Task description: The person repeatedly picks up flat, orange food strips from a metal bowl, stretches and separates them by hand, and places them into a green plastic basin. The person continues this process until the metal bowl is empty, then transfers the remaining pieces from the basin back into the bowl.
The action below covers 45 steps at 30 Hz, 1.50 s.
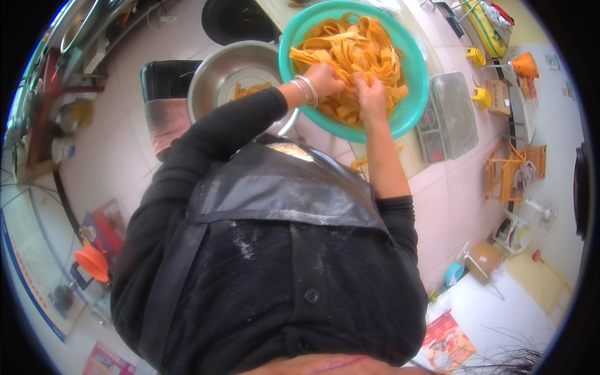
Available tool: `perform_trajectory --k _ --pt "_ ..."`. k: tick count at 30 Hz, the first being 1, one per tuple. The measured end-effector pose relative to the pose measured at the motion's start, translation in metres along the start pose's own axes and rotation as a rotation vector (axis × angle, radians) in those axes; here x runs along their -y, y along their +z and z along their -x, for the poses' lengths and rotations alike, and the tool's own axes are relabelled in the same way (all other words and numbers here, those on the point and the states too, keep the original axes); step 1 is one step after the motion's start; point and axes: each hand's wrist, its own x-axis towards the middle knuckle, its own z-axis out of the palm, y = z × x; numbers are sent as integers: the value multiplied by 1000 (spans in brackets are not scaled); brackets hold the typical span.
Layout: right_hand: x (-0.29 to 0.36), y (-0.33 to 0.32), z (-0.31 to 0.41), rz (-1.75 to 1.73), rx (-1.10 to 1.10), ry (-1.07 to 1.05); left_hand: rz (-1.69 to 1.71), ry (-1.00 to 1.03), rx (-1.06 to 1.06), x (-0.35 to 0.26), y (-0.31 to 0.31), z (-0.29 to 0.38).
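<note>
A turquoise plastic basin [422, 89] is heaped with wide, flat, orange-brown noodle-like food strips [361, 44]. Both of my hands are inside it, close together over the near part of the heap. My left hand [323, 82], with light bangles at the wrist, has its fingers closed on some strips. Just to its right, my right hand [372, 96] pinches strips between thumb and fingers. The fingertips are partly hidden among the strips. Under my left forearm stands a stainless steel bowl [211, 77] with a few strip pieces [251, 90] at its bottom.
Right of the basin is a digital scale [452, 117] with a metal platform. A black round pan [239, 21] lies beyond the steel bowl. At left stands a black seat [166, 82] with a pinkish cover. Wooden chairs [508, 171] and a cardboard box [485, 260] are farther right.
</note>
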Motion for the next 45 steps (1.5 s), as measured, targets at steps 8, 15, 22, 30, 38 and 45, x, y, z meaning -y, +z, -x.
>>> perform_trajectory --k 8,15,22,30,38,45 --pt "1 -7 -3 162 186 17 1260 -330 455 10 -60 38" --pt "30 33 21 -285 504 218 988 -89 148 9 -62 65" --pt "28 80 25 -114 513 184 927 -106 18 29 -68 98" --pt "-13 111 33 109 657 92 1009 -464 -442 148 -108 128" --pt "-22 109 31 710 467 -512 77 -507 -518 226 -86 121" --pt "2 25 -7 1377 438 -956 196 -160 -404 157 -79 109"
